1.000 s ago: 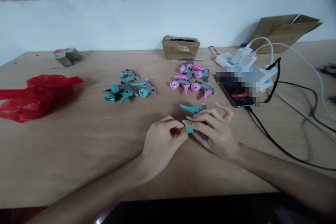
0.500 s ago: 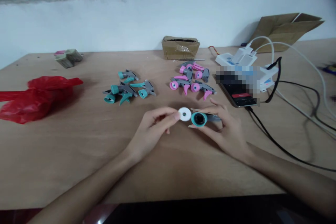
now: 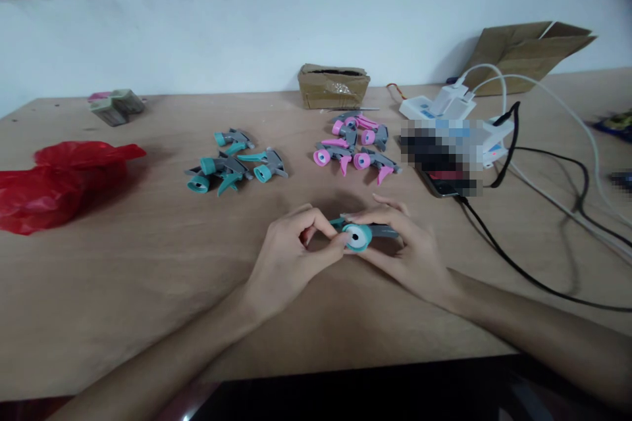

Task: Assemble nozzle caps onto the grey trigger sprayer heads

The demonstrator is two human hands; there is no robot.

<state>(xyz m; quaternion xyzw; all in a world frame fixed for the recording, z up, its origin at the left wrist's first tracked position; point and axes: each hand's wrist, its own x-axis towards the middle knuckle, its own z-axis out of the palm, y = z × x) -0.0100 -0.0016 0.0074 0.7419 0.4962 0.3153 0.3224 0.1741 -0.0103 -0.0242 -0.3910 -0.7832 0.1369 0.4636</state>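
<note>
My right hand is closed around a grey and teal trigger sprayer head, its teal collar facing me. A white washer with a dark centre hole sits in the mouth of that collar. My left hand is closed, thumb and forefinger at the washer's left edge; whether it is fully seated I cannot tell. Beyond my hands lie a cluster of teal and grey sprayer heads and, to its right, a cluster of pink and grey sprayer heads.
A red plastic bag lies at the left. Along the wall stand a small cardboard box and a folded cardboard piece. At the right are a phone, a power strip with chargers and trailing cables.
The white washer has moved from beside the teal collar into its mouth. Both hands have come together, and the sprayer head has shifted slightly left and down in view.
</note>
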